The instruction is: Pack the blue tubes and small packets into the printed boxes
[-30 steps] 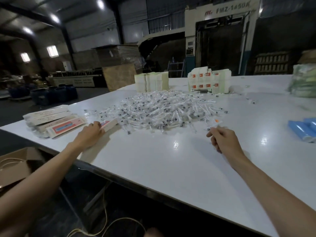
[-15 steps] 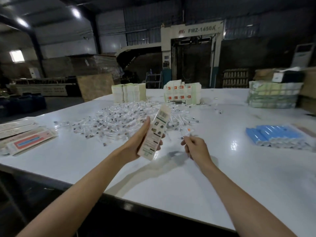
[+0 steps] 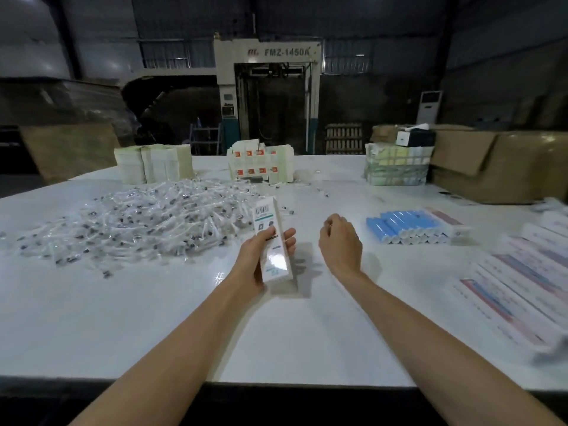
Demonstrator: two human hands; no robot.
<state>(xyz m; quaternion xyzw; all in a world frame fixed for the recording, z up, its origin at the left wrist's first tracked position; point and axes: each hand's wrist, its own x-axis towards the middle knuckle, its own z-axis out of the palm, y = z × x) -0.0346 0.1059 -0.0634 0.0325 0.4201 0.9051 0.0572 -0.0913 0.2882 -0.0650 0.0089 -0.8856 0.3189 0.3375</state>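
Observation:
My left hand (image 3: 255, 265) grips a printed box (image 3: 273, 244), white with a barcode near its top, held nearly upright above the white table (image 3: 153, 318). Just to its right my right hand (image 3: 338, 241) hovers with its fingers curled inward; whatever it pinches is hidden behind the hand. A wide pile of small clear packets (image 3: 147, 219) covers the table's left middle. A row of blue tubes (image 3: 405, 224) lies at the right, beyond my right hand.
Flat printed boxes (image 3: 522, 272) lie fanned out at the right edge. Stacks of pale cartons (image 3: 153, 162), orange-marked white boxes (image 3: 261, 164) and wrapped bundles (image 3: 396, 167) line the far edge. Brown cardboard boxes (image 3: 491, 167) stand at the back right.
My left hand picked a printed box off the left of the table and brought it upright to the middle. My right hand, pinching a small packet, moved slightly toward the blue tubes.

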